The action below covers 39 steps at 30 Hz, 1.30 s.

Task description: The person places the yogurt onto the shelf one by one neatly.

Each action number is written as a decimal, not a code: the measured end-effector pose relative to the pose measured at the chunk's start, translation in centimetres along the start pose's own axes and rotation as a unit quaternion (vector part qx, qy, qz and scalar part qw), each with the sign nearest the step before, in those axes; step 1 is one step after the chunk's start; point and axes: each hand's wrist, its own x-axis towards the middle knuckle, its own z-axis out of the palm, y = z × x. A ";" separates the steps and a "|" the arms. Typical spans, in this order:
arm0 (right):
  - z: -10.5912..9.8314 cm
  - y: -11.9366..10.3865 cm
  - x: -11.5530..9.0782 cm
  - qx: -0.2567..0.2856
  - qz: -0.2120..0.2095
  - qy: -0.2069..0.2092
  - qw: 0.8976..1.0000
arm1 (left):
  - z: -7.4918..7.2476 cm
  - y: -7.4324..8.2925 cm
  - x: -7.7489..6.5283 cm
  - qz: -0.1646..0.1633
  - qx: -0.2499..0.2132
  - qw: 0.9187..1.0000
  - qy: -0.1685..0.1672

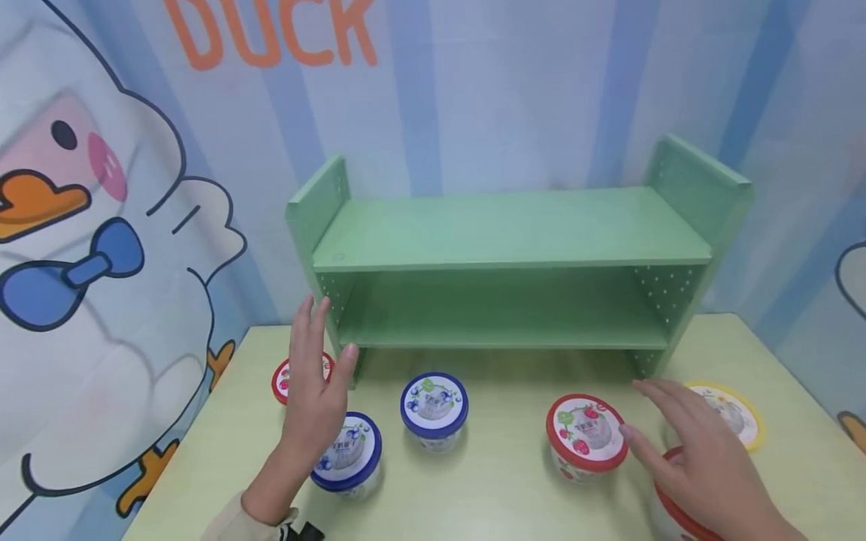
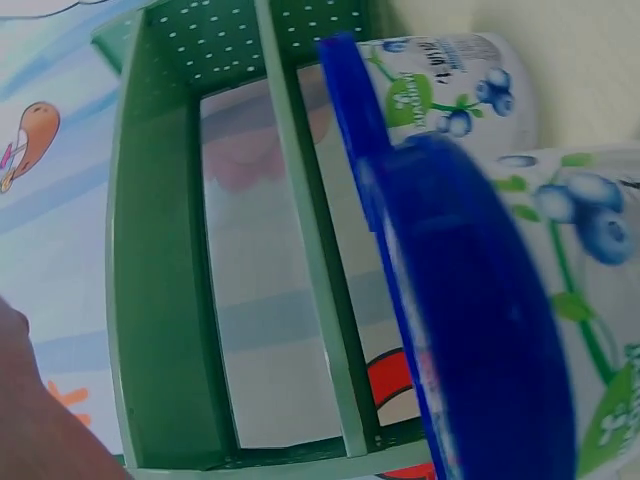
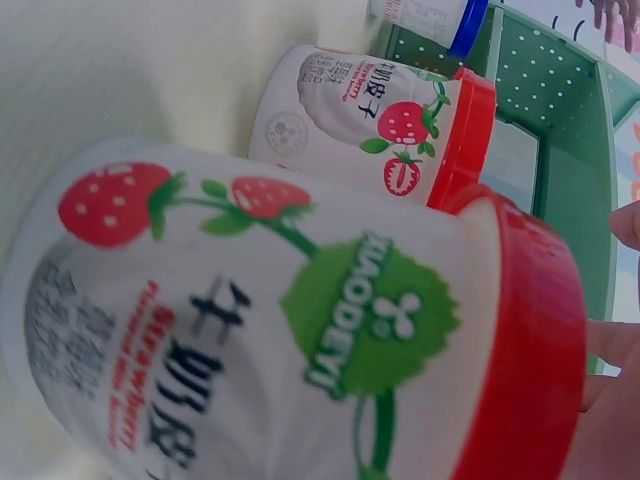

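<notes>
My left hand is raised with its fingers straight and nothing in its grasp. It overlaps a blue-lidded blueberry tub and partly hides a red-lidded tub behind it. Another blue-lidded tub stands a little to the right. On the other side, my right hand reaches forward, fingers extended and thumb apart. Below it is a red-lidded strawberry tub, partly covered in the head view. A second strawberry tub stands just left of the thumb. The hand also overlaps a yellow-lidded tub.
A green two-tier shelf with raised side panels stands at the back of the pale table. Its lower board sits above the tabletop. Behind hangs a striped blue cloth with a cartoon duck.
</notes>
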 end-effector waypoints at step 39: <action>0.9 1.1 -1.0 0.032 0.011 0.038 0.999 | -2.8 -1.1 8.6 -0.180 -0.119 0.976 -0.018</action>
